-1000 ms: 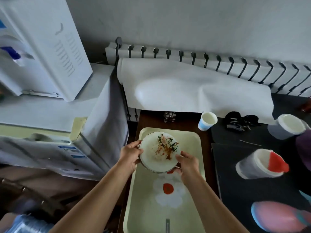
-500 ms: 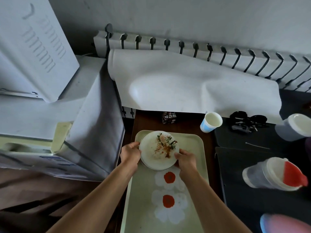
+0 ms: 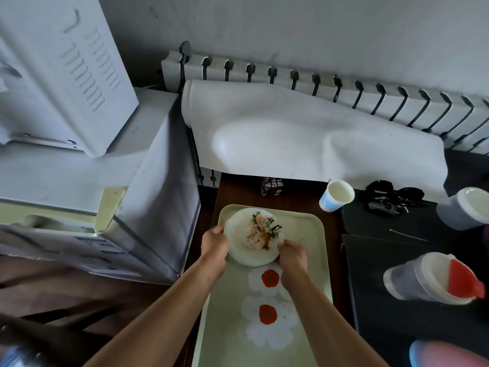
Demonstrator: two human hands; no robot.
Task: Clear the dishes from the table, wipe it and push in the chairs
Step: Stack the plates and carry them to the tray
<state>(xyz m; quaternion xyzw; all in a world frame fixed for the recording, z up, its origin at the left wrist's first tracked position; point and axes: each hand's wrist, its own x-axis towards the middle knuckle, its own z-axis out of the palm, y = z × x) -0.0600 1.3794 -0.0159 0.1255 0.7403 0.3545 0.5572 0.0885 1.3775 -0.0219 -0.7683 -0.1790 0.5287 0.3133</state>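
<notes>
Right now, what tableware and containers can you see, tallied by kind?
Dirty plates: 1 stack, exact count unclear, both hands on it
Trays: 1
Paper cups: 1
Lidded plastic containers: 2
Total: 5

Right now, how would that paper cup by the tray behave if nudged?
The white and blue paper cup already looks tilted, likely empty and light, so it would probably tip. Its round tapered wall suggests it would roll in an arc. Thin paper likely dents under fingers.
</notes>
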